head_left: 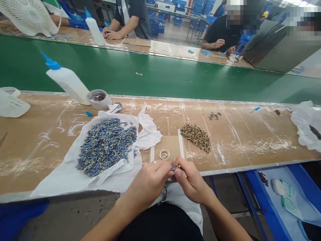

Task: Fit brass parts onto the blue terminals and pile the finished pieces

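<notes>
My left hand (152,180) and my right hand (192,180) meet at the table's front edge, fingertips pinched together on a small blue and brass-coloured piece (175,167). Just beyond them a small round cup (164,154) rests on a cardboard piece (167,142). To the left, a large pile of small blue and yellow parts (106,144) lies on white cloth (65,177). Right of the cup is a heap of small brass-coloured parts (197,137). A few loose pieces (215,116) lie farther back on the right.
A white bottle with a blue tip (69,83) leans by a round tub (99,99) at the back left. Behind the table (250,134) runs a green belt (163,73); people work beyond it. A blue bin (272,207) stands at the lower right.
</notes>
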{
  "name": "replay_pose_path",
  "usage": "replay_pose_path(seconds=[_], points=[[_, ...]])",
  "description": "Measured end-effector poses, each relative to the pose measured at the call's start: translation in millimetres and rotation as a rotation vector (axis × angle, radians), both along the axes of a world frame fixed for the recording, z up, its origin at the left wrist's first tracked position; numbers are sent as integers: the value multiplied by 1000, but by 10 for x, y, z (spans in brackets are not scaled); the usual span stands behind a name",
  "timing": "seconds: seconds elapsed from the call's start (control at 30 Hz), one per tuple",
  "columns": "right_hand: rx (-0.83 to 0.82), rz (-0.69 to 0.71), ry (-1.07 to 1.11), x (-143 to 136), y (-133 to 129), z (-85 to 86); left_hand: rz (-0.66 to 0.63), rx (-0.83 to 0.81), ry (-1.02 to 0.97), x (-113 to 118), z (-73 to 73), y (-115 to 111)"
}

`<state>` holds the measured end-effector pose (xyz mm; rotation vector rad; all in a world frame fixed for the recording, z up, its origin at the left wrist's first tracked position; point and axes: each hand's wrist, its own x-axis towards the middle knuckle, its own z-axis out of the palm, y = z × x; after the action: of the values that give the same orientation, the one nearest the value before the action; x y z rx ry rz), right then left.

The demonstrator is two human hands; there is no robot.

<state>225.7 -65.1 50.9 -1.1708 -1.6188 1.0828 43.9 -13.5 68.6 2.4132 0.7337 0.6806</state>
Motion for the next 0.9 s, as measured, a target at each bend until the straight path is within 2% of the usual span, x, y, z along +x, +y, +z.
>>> replay_pose_path(seconds=[0.13,0.23,0.33,0.4,0.43,0.5,0.6,0.73,0.9], points=[[53,65,-46,31,59,16,-77,66,60,21,20,81],[108,27,-81,119,132,-67,-64,82,86,7,-9,156],[112,-198,-284,507,310,-198,80,105,103,-187,-127,290],[53,-504,-562,958,508,-287,248,136,114,-426,-255,421],[34,-610,-620,1215,621,-330,338,147,155,-557,-327,493],[9,-748,-693,1715,844,-420,465,151,277,-788,-469,626],[-30,-869,-791,2232,1097,-584,499,138,421,-950,-621,728],[-46,-954,-841,2420,1200,-822,559,89,489,-884,-663,690],[-7,-1036,-830,2472,1012,-1004,556,13,472,-836,-601,638]])
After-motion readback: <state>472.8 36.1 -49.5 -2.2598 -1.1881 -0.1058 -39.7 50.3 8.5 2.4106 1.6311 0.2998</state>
